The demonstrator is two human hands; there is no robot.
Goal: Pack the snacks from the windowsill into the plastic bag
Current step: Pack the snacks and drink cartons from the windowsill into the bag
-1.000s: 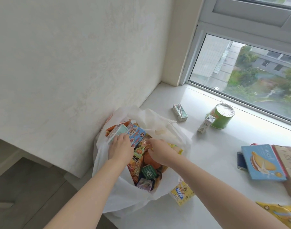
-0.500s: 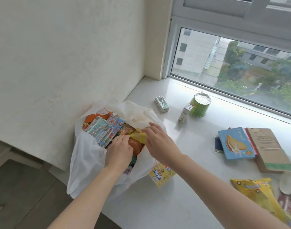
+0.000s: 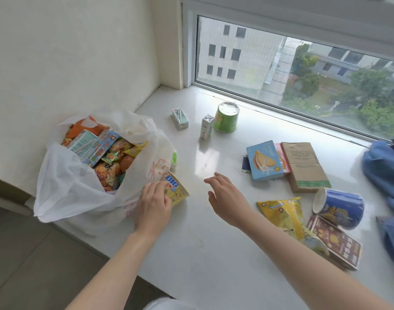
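A white plastic bag [image 3: 70,186], stuffed with several colourful snack packs, sits open at the left end of the windowsill [image 3: 202,238]. My left hand [image 3: 153,204] grips a yellow box marked BIG [image 3: 178,191] that lies against the bag's right side. My right hand [image 3: 227,198] hovers over the sill with its fingers spread and loose, holding nothing. Loose snacks lie to the right: a blue biscuit box [image 3: 264,161], a brown carton [image 3: 304,166], a yellow bag [image 3: 285,213], a blue cup [image 3: 339,206] and a dark red packet [image 3: 336,240].
Farther back stand a green cup [image 3: 227,117] and two small drink cartons [image 3: 180,118] [image 3: 206,126] near the window. Blue fabric [image 3: 386,175] lies at the far right. The wall closes off the left side; the sill's front edge drops to the floor.
Both hands came out of the bag. My left hand moved to the yellow BIG box beside it and my right hand swung right, over the sill. The view turned right.
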